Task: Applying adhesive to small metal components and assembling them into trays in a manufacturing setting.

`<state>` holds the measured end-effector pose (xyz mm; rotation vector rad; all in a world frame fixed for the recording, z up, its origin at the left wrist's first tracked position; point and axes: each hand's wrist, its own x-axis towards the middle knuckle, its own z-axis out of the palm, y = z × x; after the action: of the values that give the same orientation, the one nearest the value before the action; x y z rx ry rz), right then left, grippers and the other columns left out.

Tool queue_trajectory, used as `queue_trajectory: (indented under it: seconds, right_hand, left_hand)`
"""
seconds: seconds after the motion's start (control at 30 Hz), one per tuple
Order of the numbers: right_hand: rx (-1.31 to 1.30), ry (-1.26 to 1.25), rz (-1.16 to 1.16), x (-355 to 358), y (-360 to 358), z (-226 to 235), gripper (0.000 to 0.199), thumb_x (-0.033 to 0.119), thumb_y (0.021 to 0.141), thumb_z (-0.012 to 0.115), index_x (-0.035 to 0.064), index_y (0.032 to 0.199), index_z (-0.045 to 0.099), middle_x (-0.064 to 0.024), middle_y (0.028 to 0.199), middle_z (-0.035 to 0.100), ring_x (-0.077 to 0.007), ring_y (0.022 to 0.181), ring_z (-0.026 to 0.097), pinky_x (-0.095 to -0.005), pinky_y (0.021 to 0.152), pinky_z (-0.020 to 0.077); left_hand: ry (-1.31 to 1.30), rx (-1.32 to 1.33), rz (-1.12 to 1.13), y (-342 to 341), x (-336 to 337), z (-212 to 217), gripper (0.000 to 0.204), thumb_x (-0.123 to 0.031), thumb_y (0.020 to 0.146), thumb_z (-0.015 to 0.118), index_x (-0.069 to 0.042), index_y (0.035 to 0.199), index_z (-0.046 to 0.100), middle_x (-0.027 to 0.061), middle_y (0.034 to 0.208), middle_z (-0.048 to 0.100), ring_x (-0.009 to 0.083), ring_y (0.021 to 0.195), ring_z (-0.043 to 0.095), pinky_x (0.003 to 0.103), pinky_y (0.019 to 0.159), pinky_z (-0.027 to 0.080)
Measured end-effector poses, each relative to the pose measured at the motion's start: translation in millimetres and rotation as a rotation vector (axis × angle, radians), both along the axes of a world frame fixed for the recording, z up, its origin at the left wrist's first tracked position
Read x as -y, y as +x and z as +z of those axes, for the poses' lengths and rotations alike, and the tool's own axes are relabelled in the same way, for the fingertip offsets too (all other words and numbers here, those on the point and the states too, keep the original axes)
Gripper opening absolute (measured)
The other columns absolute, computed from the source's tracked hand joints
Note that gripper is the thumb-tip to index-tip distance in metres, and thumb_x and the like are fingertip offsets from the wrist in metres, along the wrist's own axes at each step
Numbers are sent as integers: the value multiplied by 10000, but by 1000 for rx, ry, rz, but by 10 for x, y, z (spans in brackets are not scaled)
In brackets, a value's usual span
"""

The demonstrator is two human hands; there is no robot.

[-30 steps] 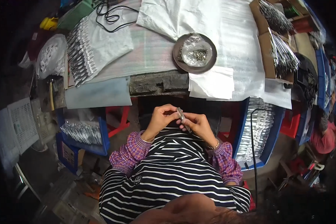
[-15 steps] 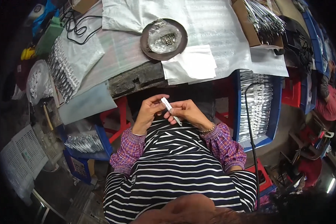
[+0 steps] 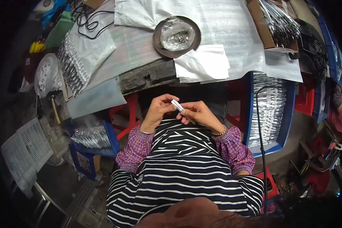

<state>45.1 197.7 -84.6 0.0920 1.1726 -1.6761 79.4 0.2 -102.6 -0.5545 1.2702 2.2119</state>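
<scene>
In front of my striped top, both hands hold one slim white-and-silver piece point(image 3: 177, 105), of a kind I cannot make out. My left hand point(image 3: 159, 112) pinches at its upper end with thumb and fingertips. My right hand point(image 3: 199, 114) has thumb and fingers closed round its lower part, which hides much of it. The piece is tilted, its upper end toward the left. Beyond my hands, a round brown dish point(image 3: 197, 40) on the table holds a clear plastic bag point(image 3: 174, 32) of small metal parts. White sheets point(image 3: 205, 64) lie against the dish's near side.
A blue bin point(image 3: 288, 129) of stacked silver pieces stands at right, with a black cable point(image 3: 259, 125) hanging before it. Another blue bin point(image 3: 114, 138) is at left. A cardboard box point(image 3: 271, 45) of metal rods sits far right. The dark table edge point(image 3: 148, 76) is ahead.
The whole scene has shifted slightly right in the picture. The piece's lower end now shows less beneath my right fingers. Both hands keep their hold.
</scene>
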Motion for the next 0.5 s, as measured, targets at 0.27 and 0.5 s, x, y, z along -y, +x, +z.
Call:
queue_trajectory:
  seconds: [0.27, 0.5]
  right_hand:
    - [-1080, 325, -27, 220, -16, 200, 250, 106, 789, 639, 14, 1020, 613, -187, 764, 594, -351, 683, 592, -403, 587, 466]
    - [-1077, 328, -123, 210, 44, 182, 234, 46, 774, 649, -30, 994, 626, -178, 705, 598, -233, 558, 587, -295, 516, 438]
  left_hand:
    - [-99, -167, 71, 9, 74, 63, 236, 58, 745, 652, 8, 972, 610, 81, 894, 652, 134, 801, 627, 251, 729, 518]
    - [-390, -318, -163, -23, 189, 351, 269, -39, 816, 644, -29, 1084, 623, 24, 898, 647, 68, 848, 595, 199, 724, 481]
